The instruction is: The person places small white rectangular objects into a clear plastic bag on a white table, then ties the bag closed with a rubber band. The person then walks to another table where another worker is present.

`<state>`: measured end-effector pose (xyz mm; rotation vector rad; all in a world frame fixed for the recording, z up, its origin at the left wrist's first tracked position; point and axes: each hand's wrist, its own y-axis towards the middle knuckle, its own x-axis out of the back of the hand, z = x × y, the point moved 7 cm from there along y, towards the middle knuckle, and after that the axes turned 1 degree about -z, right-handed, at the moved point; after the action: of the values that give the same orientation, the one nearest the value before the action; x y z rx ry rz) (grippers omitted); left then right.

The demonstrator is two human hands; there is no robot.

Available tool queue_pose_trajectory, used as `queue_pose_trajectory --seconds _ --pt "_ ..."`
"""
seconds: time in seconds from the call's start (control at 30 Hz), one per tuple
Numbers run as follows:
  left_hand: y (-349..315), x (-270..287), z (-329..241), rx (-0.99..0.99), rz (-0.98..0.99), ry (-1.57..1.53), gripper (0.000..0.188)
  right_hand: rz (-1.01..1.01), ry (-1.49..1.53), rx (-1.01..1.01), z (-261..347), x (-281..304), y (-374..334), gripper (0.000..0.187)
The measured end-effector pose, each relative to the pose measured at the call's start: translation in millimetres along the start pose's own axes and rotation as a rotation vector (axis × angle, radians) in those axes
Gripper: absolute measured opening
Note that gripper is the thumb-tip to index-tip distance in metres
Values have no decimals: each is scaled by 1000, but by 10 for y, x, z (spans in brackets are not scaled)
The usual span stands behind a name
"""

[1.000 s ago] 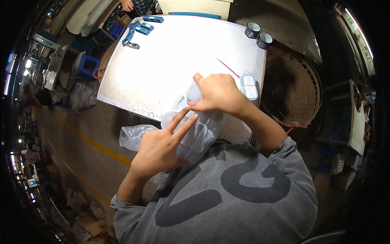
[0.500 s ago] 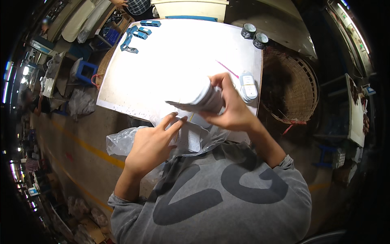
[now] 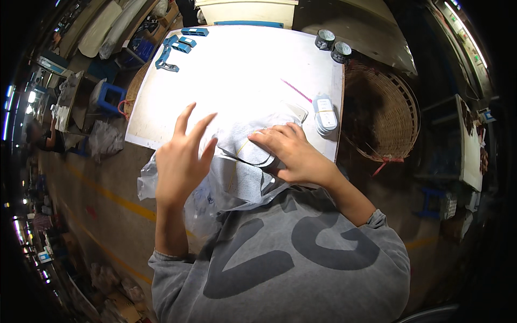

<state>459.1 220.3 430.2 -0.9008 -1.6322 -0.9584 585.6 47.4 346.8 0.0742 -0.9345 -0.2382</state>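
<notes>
- Yellow-banded stack of pale pads (image 3: 236,135) lies at the desk's (image 3: 231,70) near edge, between the hands.
- Right hand (image 3: 297,155) rests half-curled over its right side; whether it grips, I cannot tell.
- Left hand (image 3: 180,162), spread wide and empty, hovers just left.

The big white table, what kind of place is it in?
Probably a workshop or small factory: banded stacks of pale pieces at the white table, a big wicker basket beside it and a yellow line on the floor.
</notes>
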Motion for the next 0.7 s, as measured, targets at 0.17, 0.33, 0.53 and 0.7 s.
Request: queue_pose_trajectory --seconds 0.17,0.33,0.53,0.7 --pt "270 -263 9 56 -142 -132 28 -75 47 104 -10 91 -29 80" --pt "270 -93 14 93 -404 -173 13 -66 137 104 -108 181 -202 69" --pt "336 -87 -126 59 -284 -368 18 -424 359 -74 -591 496 -544 61" --pt "343 122 -329 -88 -254 -354 22 -547 -324 -733 -1945 268 -678 71"
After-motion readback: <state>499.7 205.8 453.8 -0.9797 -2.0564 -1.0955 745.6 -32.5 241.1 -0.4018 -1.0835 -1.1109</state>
